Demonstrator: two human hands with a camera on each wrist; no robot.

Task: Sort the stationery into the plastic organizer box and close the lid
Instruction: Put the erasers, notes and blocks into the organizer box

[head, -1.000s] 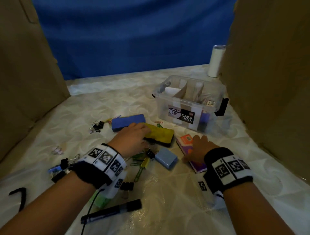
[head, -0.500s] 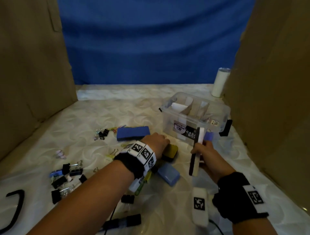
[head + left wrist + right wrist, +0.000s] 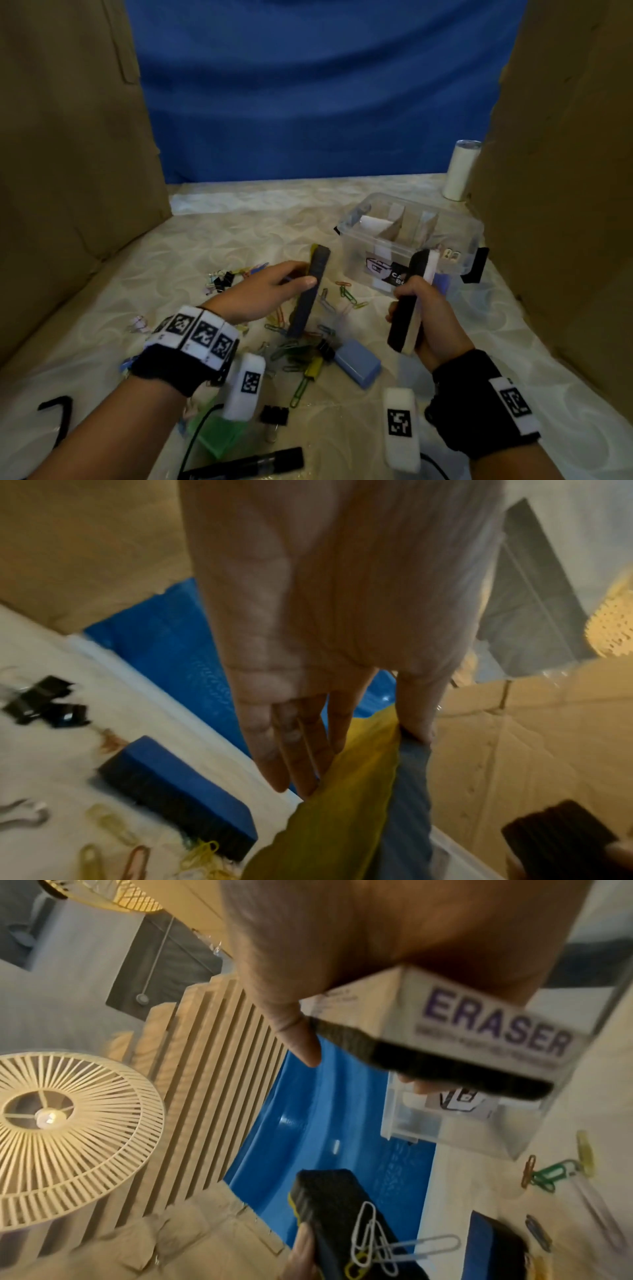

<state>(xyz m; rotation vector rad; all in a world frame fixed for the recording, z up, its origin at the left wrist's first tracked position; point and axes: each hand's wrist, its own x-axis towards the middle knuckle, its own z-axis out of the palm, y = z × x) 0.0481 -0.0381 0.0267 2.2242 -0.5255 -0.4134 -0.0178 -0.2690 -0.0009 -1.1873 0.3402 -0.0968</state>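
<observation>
Left hand (image 3: 263, 291): fingers and thumb pinching yellow-backed eraser (image 3: 310, 287), held on edge above the desk (image 3: 212, 240), dark felt side turned right; paper clips stuck to that felt in the right wrist view.
Right hand (image 3: 424, 318): fingers wrapped round white eraser (image 3: 409, 305) with black felt, held upright; purple "ERASER" print legible in the right wrist view.
Organizer box (image 3: 383, 270): clear plastic, open, no lid on it, standing beyond the right hand near the right cardboard wall; dividers and white paper visible inside.
Blue eraser (image 3: 178, 796): lying flat on the desk, left of the held yellow one.
Light blue block (image 3: 358, 364): flat on the desk between the two forearms.
Paper clips (image 3: 349, 298): coloured, scattered below and between the hands.
Binder clips (image 3: 222, 279): black, clustered left of the left hand.
Black marker (image 3: 253, 462): lying at the near edge.
</observation>
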